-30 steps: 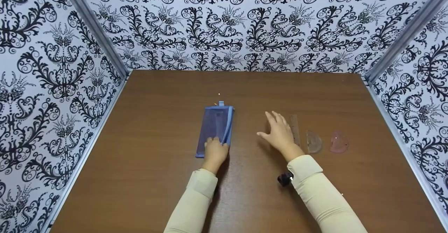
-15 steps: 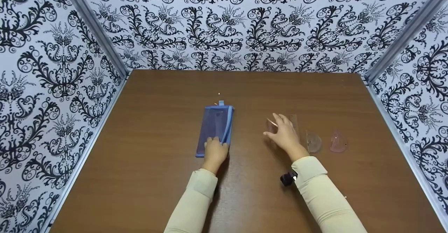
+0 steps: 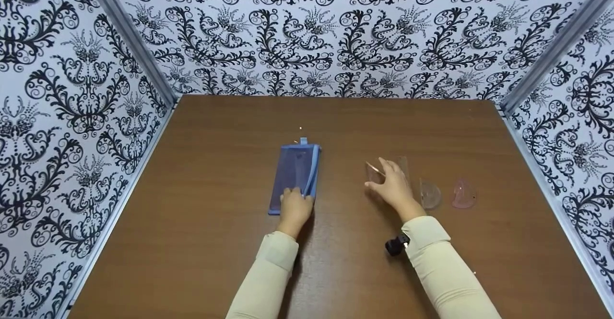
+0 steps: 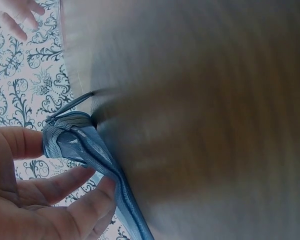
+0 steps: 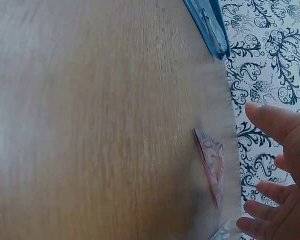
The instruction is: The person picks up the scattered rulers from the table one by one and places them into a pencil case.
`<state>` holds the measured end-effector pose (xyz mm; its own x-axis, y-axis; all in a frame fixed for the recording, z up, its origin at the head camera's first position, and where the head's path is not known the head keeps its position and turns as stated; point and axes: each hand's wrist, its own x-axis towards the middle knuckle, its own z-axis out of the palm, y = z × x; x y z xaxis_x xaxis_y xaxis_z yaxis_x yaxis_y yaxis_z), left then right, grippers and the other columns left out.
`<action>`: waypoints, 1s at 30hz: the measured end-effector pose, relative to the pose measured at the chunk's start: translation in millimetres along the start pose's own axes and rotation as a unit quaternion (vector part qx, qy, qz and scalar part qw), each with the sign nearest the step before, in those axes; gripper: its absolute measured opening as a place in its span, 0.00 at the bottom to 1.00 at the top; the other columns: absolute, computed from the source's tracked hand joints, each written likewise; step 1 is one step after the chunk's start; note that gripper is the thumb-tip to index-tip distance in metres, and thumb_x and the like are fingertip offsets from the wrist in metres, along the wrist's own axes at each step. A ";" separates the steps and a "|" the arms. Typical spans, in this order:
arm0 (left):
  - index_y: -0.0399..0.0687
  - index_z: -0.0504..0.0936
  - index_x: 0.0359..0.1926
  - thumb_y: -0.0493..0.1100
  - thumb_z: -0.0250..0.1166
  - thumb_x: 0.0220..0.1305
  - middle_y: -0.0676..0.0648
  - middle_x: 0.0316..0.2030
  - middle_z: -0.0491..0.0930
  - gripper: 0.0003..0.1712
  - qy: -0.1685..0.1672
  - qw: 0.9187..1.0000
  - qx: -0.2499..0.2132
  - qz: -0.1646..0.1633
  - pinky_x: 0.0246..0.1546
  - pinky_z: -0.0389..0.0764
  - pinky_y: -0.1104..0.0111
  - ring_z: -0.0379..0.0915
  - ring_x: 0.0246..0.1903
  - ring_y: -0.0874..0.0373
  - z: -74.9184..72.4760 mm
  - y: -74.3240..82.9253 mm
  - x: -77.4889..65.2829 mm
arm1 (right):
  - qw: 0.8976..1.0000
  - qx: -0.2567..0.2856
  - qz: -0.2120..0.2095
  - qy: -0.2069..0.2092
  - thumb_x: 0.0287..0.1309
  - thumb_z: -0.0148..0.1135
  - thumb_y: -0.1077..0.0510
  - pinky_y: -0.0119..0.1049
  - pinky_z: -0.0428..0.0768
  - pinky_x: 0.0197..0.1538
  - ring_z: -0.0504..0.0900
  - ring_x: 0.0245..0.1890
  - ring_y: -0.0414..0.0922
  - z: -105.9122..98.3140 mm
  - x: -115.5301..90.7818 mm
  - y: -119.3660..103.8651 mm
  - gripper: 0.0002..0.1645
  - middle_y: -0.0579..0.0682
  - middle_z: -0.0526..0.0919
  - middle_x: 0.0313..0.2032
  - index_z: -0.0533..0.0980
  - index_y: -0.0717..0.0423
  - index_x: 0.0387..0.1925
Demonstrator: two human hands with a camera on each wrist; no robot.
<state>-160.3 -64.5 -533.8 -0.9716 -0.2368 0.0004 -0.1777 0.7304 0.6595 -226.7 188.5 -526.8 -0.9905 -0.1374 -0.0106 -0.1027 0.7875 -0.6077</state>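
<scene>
A blue mesh zip pouch lies on the table left of the middle. My left hand grips its near right corner between thumb and fingers. In the left wrist view the pouch's zipped edge runs off below my fingers, with a zip pull hanging at the top. My right hand hovers with spread, relaxed fingers over a pink transparent set square. Just right of that hand lies a clear strip with ruler-like markings, partly hidden by it.
Further right are a clear protractor and a pink protractor. Patterned walls enclose the brown table at the back and both sides. A black wrist camera sits beside my right sleeve.
My right hand has shifted slightly to the right, and the pink set square has come into view at its left. The left hand and pouch stay where they were.
</scene>
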 end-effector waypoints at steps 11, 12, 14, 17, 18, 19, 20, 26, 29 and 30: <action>0.26 0.72 0.59 0.43 0.58 0.63 0.29 0.58 0.68 0.29 -0.050 0.997 -0.028 -0.046 0.60 0.66 0.51 0.63 0.57 0.35 -3.1 -0.4 0.1 | 0.998 0.055 0.020 -0.008 0.53 0.70 0.55 0.57 0.57 0.68 0.56 0.69 0.65 2.8 0.4 6.5 0.52 0.68 0.56 0.69 0.53 0.65 0.72; 0.26 0.72 0.59 0.43 0.58 0.63 0.29 0.58 0.68 0.29 -0.050 0.997 -0.029 -0.047 0.60 0.66 0.51 0.63 0.57 0.35 -2.9 -0.5 0.2 | 0.998 0.056 0.023 -0.008 0.53 0.70 0.55 0.57 0.57 0.68 0.56 0.69 0.65 3.2 0.6 7.1 0.52 0.69 0.56 0.69 0.53 0.65 0.72; 0.27 0.72 0.59 0.43 0.57 0.63 0.29 0.58 0.69 0.28 -0.051 0.997 -0.030 -0.049 0.59 0.67 0.51 0.63 0.57 0.35 -2.8 -0.7 0.2 | 0.998 0.059 0.029 -0.008 0.53 0.70 0.56 0.57 0.56 0.68 0.56 0.69 0.64 3.7 0.9 7.7 0.51 0.69 0.56 0.69 0.53 0.65 0.72; 0.27 0.72 0.59 0.43 0.57 0.63 0.30 0.57 0.69 0.28 -0.049 0.997 -0.033 -0.051 0.59 0.67 0.51 0.63 0.57 0.36 -2.8 -0.2 -0.2 | 0.997 0.065 0.033 -0.009 0.52 0.71 0.57 0.56 0.56 0.69 0.56 0.69 0.65 4.8 1.1 8.1 0.51 0.70 0.56 0.68 0.54 0.65 0.71; 0.27 0.72 0.59 0.43 0.57 0.63 0.30 0.57 0.69 0.28 -0.048 0.997 -0.033 -0.051 0.59 0.68 0.51 0.63 0.57 0.36 -2.7 -0.3 -0.2 | 0.997 0.065 0.035 -0.009 0.52 0.71 0.57 0.56 0.56 0.69 0.56 0.69 0.65 4.9 1.0 8.2 0.51 0.70 0.56 0.68 0.54 0.65 0.71; 0.27 0.72 0.59 0.43 0.58 0.63 0.30 0.57 0.69 0.28 -0.047 0.997 -0.034 -0.052 0.59 0.68 0.51 0.63 0.57 0.36 -2.7 -0.2 -0.3 | 0.997 0.066 0.036 -0.008 0.52 0.71 0.57 0.56 0.56 0.69 0.56 0.69 0.65 5.2 1.0 8.3 0.51 0.70 0.56 0.68 0.54 0.66 0.71; 0.27 0.72 0.59 0.43 0.58 0.63 0.30 0.57 0.69 0.28 -0.046 0.997 -0.034 -0.052 0.58 0.68 0.51 0.64 0.57 0.36 -2.8 -0.2 -0.5 | 0.997 0.064 0.036 -0.007 0.52 0.71 0.57 0.56 0.56 0.69 0.56 0.68 0.65 5.7 1.1 8.5 0.51 0.70 0.57 0.68 0.55 0.66 0.71; 0.28 0.73 0.59 0.43 0.58 0.64 0.30 0.56 0.70 0.27 -0.044 0.997 -0.030 -0.051 0.56 0.70 0.50 0.65 0.55 0.36 -2.6 -0.5 -1.1 | 0.998 0.055 0.040 0.000 0.50 0.72 0.57 0.55 0.56 0.69 0.57 0.68 0.65 7.7 1.6 9.7 0.51 0.71 0.59 0.67 0.56 0.68 0.70; 0.27 0.73 0.58 0.43 0.58 0.63 0.30 0.55 0.70 0.27 -0.040 0.998 -0.028 -0.049 0.56 0.70 0.50 0.65 0.54 0.36 -2.3 -0.8 -0.8 | 0.998 0.054 0.042 0.003 0.49 0.72 0.57 0.55 0.56 0.69 0.57 0.68 0.65 8.0 1.4 9.7 0.51 0.72 0.59 0.66 0.56 0.69 0.69; 0.27 0.73 0.58 0.43 0.58 0.63 0.30 0.55 0.71 0.27 -0.039 0.998 -0.027 -0.048 0.56 0.70 0.50 0.66 0.54 0.36 -2.1 -1.0 -0.8 | 0.998 0.054 0.043 0.003 0.49 0.73 0.57 0.55 0.56 0.69 0.57 0.68 0.66 8.0 1.3 9.6 0.51 0.72 0.59 0.66 0.56 0.69 0.69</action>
<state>-159.0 -66.4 -532.9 -0.9599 -0.2524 -0.1219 -0.2642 0.6699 0.6938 -228.3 191.1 -539.0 -0.9958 -0.0674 -0.0614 -0.0068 0.7267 -0.6869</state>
